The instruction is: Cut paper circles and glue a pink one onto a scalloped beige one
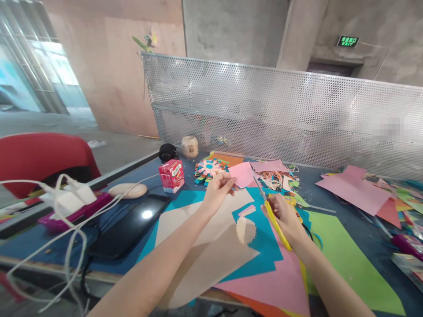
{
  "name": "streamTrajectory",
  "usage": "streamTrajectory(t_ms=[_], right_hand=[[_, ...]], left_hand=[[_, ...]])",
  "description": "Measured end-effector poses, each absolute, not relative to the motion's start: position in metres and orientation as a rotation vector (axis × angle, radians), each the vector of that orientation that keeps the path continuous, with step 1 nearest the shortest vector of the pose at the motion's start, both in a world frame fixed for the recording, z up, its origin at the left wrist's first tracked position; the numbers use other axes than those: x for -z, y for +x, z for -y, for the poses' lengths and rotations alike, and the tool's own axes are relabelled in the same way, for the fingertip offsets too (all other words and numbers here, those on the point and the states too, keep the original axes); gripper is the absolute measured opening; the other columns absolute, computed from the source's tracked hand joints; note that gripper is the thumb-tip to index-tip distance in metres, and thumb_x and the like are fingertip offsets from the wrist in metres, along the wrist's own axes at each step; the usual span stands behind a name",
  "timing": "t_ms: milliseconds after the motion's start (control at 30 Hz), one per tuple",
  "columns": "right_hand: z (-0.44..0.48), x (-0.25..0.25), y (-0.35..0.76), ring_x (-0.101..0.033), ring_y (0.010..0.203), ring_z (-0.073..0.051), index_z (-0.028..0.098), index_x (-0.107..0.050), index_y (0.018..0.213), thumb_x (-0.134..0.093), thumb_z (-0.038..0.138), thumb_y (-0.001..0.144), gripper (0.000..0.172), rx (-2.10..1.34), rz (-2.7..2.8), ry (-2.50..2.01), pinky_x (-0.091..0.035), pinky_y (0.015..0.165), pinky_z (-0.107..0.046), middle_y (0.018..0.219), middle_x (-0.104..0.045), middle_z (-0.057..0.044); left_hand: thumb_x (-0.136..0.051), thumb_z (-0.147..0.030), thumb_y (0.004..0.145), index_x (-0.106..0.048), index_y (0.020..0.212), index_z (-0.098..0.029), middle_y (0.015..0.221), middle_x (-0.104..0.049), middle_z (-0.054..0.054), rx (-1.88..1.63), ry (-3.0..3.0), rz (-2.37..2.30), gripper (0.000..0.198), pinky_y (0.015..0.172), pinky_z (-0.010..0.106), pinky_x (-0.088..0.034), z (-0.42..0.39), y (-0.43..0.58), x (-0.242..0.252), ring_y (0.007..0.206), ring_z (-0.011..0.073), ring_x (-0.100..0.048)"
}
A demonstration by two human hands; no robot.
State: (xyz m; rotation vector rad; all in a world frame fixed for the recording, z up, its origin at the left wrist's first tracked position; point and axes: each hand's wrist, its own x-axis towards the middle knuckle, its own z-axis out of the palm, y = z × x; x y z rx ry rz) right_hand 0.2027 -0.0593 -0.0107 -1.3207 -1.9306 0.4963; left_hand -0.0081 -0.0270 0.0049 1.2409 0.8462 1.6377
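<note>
Pink paper (242, 174) is pinched in the left hand (218, 189); the right hand (284, 215) grips yellow-handled scissors (271, 215).

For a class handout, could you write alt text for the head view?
A person's left hand holds pink paper, and the right hand holds yellow-handled scissors at the paper's edge. Beige paper, blue paper and green paper lie on a dark table, near a small red carton.

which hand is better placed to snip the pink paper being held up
Right, most likely: the right hand holds the yellow scissors, blades at the right edge of the pink paper. The left hand is busy pinching that paper.
</note>
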Motion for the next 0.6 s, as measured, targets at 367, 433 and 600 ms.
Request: streamTrajectory(t_ms=[367, 433, 600], right_hand=[[0.0555, 0.0147, 0.2046, -0.057, 0.068, -0.021, 0.025, -0.042, 0.081, -0.052, 0.057, 0.084, 0.034, -0.521, 1.963, -1.346, -0.042, 0.059, -0.029, 0.072, -0.059, -0.002], [0.0559, 0.0137, 0.2039, -0.056, 0.069, -0.021, 0.024, -0.041, 0.081, -0.049, 0.061, 0.084, 0.037, -0.553, 1.955, -1.345, -0.043, 0.060, -0.030, 0.076, -0.059, -0.003], [0.0580, 0.0104, 0.2028, -0.056, 0.072, -0.021, 0.025, -0.040, 0.082, -0.048, 0.062, 0.084, 0.038, -0.572, 1.950, -1.376, -0.043, 0.063, -0.032, 0.080, -0.058, -0.004]], left_hand=[[-0.074, -0.043, 0.069, -0.058, 0.072, -0.018, 0.051, -0.056, -0.004, -1.716, 1.345, -0.908, 0.030, 0.050, 0.024, -0.043, 0.0244, -0.0147, -0.0049, 0.045, 0.0094, -0.050], [-0.074, -0.042, 0.070, -0.058, 0.070, -0.018, 0.050, -0.056, -0.004, -1.695, 1.381, -0.910, 0.029, 0.050, 0.024, -0.043, 0.0261, -0.0133, -0.0048, 0.045, 0.0095, -0.051], [-0.072, -0.041, 0.071, -0.059, 0.069, -0.017, 0.050, -0.057, -0.004, -1.675, 1.418, -0.924, 0.027, 0.050, 0.023, -0.042, 0.0271, -0.0126, -0.0045, 0.045, 0.0092, -0.051]])
